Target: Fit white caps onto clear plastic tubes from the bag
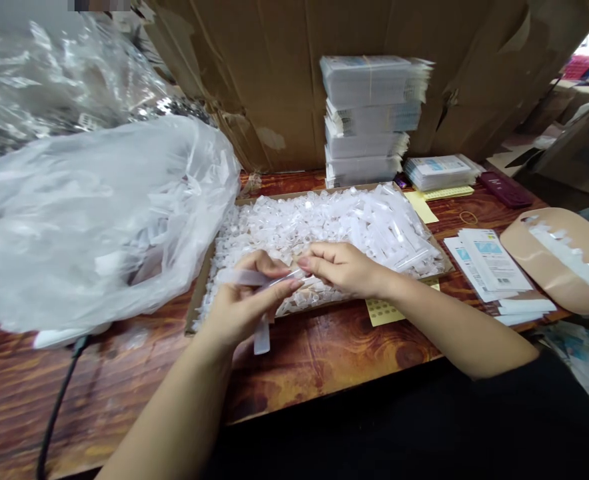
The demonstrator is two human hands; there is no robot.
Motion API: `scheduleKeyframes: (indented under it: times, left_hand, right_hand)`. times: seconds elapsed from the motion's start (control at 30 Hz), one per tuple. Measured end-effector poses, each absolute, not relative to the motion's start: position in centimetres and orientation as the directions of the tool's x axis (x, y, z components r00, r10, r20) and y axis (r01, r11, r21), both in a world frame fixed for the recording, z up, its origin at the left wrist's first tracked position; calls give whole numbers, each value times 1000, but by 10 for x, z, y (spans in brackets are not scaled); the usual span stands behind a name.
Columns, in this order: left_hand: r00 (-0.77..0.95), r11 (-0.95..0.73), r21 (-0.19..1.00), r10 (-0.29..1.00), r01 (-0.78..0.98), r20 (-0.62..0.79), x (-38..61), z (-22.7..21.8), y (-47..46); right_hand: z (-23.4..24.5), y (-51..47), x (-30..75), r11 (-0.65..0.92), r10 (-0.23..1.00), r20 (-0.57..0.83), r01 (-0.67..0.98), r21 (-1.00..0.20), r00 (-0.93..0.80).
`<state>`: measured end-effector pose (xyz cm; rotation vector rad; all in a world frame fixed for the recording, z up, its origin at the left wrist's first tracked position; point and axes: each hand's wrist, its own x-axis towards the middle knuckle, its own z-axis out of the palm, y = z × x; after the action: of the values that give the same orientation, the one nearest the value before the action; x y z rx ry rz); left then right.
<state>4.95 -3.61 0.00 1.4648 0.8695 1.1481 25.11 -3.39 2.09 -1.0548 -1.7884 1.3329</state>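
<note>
Left hand: fingers curled, pinching a clear strip between thumb and forefinger; a second piece of clear plastic hangs down below the palm, over the counter.
Right hand: fingers bent and drawn together, fingertips pinching the right end of the same strip, almost touching the left hand's fingers.
Strip: held between both hands, lying nearly level, just above the near edge of the tray.
Tray: a shallow cardboard one, right behind and under the hands, heaped with small clear plastic pieces; whether they are tubes or caps is hard to tell.
Bag: big, milky, crumpled plastic, to the left of the left hand, resting on the counter and overlapping the tray's left end; pale strips show through it.
Counter: dark red-brown wood grain, its near edge below the wrists.
Cable: black, running down from under the bag, left of the left forearm.
Yellow sheet: dotted, tucked under the tray's near right corner, just beside the right wrist.
Leaflets: printed white and blue, fanned out to the right of the right forearm.
Stack: bundled packets piled high, well behind the hands, against cardboard.
Tan piece: rounded, far right, with a white notched strip lying on it.
</note>
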Motion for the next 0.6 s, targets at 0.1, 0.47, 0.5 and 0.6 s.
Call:
scheduleKeyframes:
  times: [0.1, 0.47, 0.5, 0.6]
  left_hand:
    - [325, -477, 865, 852, 156, 411, 52, 6, -46]
    - [92, 46, 968, 995, -247, -24, 55, 15, -34]
    - [91, 105, 946, 993, -306, -81, 54, 17, -31]
    - [107, 249, 860, 968, -445, -225, 49, 25, -25]
  right_hand:
    - [21, -34, 246, -248, 818, -279, 130, -960, -503]
    - [46, -3, 330, 304, 828, 549, 732, -610, 114]
    - [41, 5, 341, 251, 817, 562, 796, -550, 130]
    - [29, 20, 364, 129, 879, 466, 891, -435, 100]
